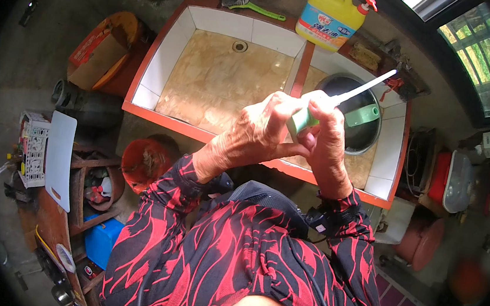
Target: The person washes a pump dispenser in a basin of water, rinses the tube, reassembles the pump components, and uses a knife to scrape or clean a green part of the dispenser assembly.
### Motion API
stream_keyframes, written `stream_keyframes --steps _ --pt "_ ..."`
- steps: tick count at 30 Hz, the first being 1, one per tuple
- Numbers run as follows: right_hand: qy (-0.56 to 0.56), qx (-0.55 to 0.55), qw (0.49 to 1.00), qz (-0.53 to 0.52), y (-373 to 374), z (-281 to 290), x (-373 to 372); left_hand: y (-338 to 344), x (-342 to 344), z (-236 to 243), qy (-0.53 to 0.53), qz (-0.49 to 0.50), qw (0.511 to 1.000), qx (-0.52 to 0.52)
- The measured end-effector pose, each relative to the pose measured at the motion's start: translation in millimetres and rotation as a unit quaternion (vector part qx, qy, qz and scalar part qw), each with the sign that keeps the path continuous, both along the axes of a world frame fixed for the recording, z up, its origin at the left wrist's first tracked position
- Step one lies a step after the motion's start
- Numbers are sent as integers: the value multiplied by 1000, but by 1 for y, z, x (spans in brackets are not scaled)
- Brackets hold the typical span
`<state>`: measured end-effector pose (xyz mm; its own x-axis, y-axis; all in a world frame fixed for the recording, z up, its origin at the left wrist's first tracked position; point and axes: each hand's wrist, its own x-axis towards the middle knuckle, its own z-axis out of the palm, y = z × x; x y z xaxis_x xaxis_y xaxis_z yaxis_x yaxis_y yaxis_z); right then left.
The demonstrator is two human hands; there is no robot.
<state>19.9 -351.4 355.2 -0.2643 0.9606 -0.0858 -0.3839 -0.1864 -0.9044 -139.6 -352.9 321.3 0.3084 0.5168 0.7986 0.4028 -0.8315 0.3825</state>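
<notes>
Both my hands are raised over the front edge of the tiled double sink (168,121). Between them is a tool with a pale green grip and a long thin white rod (364,89), pointing up and to the right. My left hand (260,122) closes its fingers at the green end. My right hand (328,134) pinches the tool where the rod begins. Below, in the right compartment, sits a dark round basin (368,140). A light green piece with a hole in its end (363,115) lies in it. The rod's tip looks dark; its kind is unclear.
On the back ledge stand a yellow pump bottle (330,19) and a green-handled brush (260,9). An orange bucket (148,161) is left of my left forearm. A white board (60,159) leans further left. Right of the sink are a reddish tub (419,243) and a window (481,58).
</notes>
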Motion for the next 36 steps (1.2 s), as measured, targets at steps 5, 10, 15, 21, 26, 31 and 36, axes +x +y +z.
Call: stream_keyframes --steps 5,10,15,21,26,31,36 --pt "39 26 998 -50 0 -10 -12 6 3 -4 31 24 992 124" --pt "-14 168 985 -43 -3 -4 -14 -7 19 -5 -116 33 992 39" --pt "-76 271 953 -112 -2 -10 -11 -22 31 7 -337 -32 905 -256" --pt "-73 389 918 12 11 -12 15 -23 20 16 -396 -169 806 -405" --pt "55 194 979 3 -7 -1 11 -24 15 11 -233 -103 931 -262" --pt "-62 59 996 24 -16 -5 28 -25 19 3 -120 -117 972 -163" --pt "-50 297 954 16 -9 -8 35 -31 20 -2 -163 -194 942 -219"
